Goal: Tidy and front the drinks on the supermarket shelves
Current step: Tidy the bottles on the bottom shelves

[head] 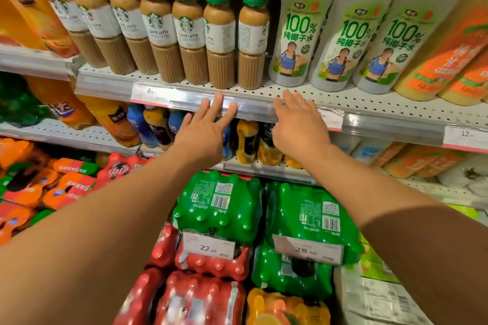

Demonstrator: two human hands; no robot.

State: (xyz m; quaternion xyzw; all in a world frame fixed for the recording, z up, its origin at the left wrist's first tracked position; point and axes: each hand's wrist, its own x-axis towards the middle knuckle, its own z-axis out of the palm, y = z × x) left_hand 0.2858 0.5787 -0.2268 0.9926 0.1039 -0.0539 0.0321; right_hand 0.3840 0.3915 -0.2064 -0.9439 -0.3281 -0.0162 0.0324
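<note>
Nearest you, shrink-wrapped green soda packs (219, 203) sit under your forearms. Above them your left hand (203, 132) and right hand (298, 124) reach up side by side, each grip wide, fingers straight and spread, holding nothing, fingertips at the shelf edge (250, 105). Just behind that edge stand the latte bottles (190, 34), front row upright. The two at the right end (252, 39) have labels turned aside, so they likely want turning. Beside them tower the coconut water bottles (303, 26). Judging from here, a hasty twist could knock a neighbouring bottle off the lip onto the packs.
</note>
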